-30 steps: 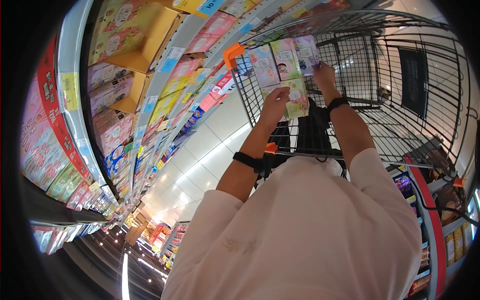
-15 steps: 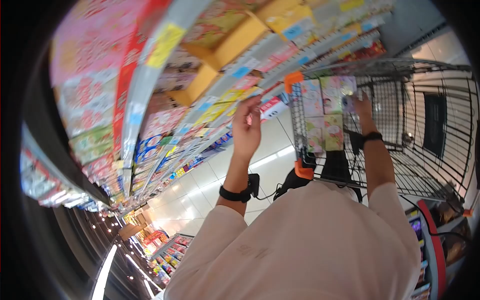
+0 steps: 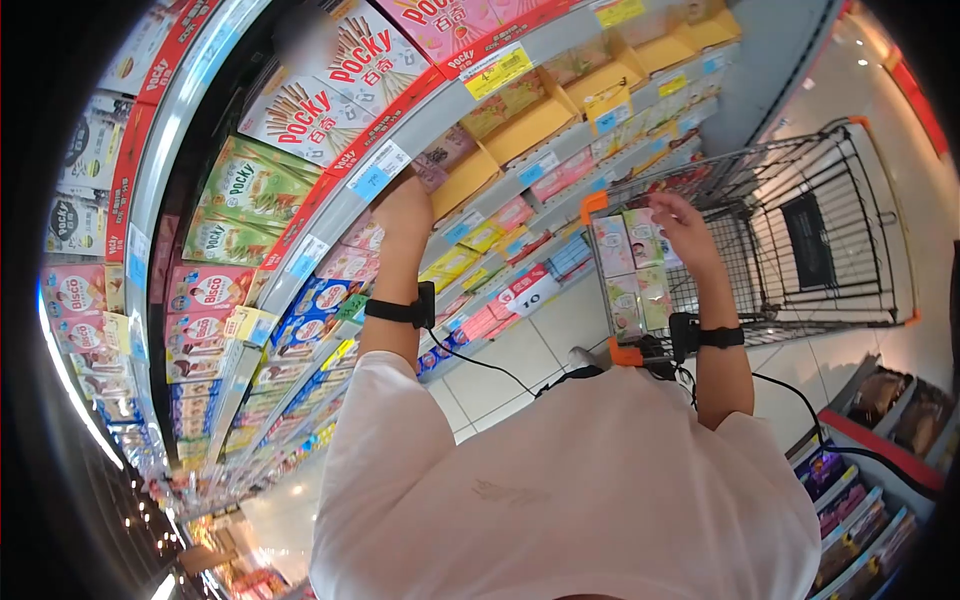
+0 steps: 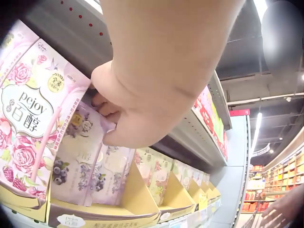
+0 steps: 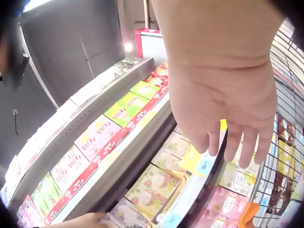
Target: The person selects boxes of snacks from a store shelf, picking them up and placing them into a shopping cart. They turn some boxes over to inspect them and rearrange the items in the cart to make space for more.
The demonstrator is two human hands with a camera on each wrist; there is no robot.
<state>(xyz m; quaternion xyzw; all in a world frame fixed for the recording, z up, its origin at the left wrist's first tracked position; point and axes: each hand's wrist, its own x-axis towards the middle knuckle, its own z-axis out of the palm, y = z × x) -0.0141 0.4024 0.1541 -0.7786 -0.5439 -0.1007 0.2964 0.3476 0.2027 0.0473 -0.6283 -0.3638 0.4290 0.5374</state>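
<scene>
In the head view my left hand [image 3: 405, 208] reaches under a shelf edge, its fingers hidden there. The left wrist view shows that hand [image 4: 142, 104] at the top of a purple flowered box [image 4: 76, 161], fingers curled over its upper edge and thumb at the front. A pink pejoy box [image 4: 28, 118] stands beside it. My right hand [image 3: 688, 235] hovers above the cart with relaxed, slightly bent fingers, holding nothing; the right wrist view also shows this hand [image 5: 223, 104] empty. Several pastel boxes [image 3: 614, 246] lie at the cart's near left end.
The wire cart [image 3: 850, 240] has orange corner pieces [image 3: 626, 352]. Pocky boxes [image 3: 310, 120] fill the shelf above my left hand, and yellow cardboard trays [image 3: 530, 125] line the shelf beyond it. Another rack [image 3: 850, 500] stands at the lower right. Cables hang from both wrists.
My left hand has left the boxes in the cart and gone left into the shelf. The right hand has lifted off the purple box in the cart. The view has shifted toward the shelves.
</scene>
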